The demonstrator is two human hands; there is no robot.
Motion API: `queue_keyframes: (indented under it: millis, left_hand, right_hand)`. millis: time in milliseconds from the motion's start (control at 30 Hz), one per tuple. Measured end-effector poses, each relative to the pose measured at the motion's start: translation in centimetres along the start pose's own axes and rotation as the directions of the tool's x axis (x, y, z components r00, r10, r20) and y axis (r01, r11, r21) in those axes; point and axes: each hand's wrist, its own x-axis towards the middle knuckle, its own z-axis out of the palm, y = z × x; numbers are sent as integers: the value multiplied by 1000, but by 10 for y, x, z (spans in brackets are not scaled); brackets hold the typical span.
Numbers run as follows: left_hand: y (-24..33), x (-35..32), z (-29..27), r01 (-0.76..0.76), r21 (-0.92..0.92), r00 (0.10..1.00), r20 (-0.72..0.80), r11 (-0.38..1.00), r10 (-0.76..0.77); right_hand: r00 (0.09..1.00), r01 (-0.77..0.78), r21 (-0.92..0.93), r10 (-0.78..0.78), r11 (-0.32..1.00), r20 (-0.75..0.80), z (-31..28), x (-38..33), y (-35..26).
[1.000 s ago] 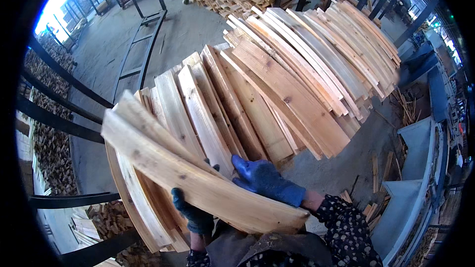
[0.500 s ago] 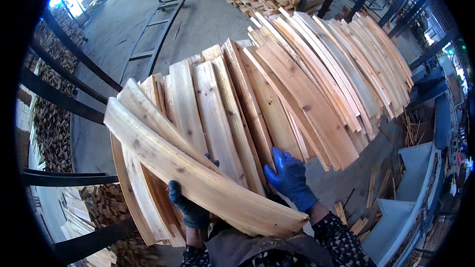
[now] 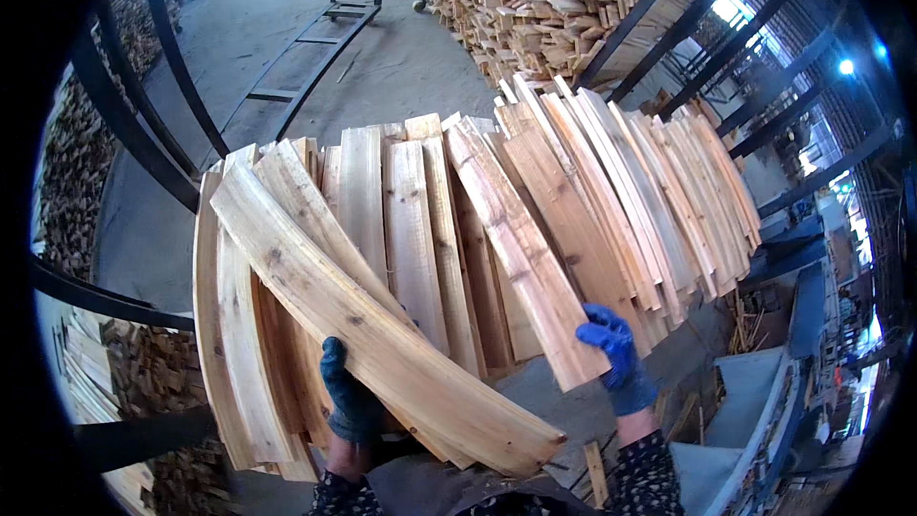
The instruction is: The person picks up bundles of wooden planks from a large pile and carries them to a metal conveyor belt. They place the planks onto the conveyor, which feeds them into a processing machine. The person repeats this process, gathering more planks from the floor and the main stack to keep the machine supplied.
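The left hand (image 3: pixel 351 397) clasps a long board (image 3: pixel 358 320); the right hand (image 3: pixel 616 354) grips a plank (image 3: pixel 523 258) by its near end. Picking up seems in hand; the next move calls for steady support.

Boards (image 3: pixel 368 320) hide much of the left grip (image 3: pixel 351 405); a plank (image 3: pixel 525 263) covers part of the right grip (image 3: pixel 619 358). Below both grips, the lower edge cuts off the sleeves (image 3: pixel 648 480). Beyond the right grip, the upper edge crops the wood heap (image 3: pixel 540 14).
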Motion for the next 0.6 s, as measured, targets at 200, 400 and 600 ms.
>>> queue_keyframes:
  millis: [200,400,600]
  left_hand:
    - [-9,6,-14,-7,88,994,-107,996,17]
    - [-2,6,-2,-15,176,998,-59,984,26]
    - [-9,10,-11,-3,188,1000,-20,982,6]
  right_hand:
    - [980,-128,120,144,985,-137,12,-46,0]
    - [982,-105,125,122,987,-143,14,-61,10]
    - [987,61,-95,-74,994,-144,32,-16,31]
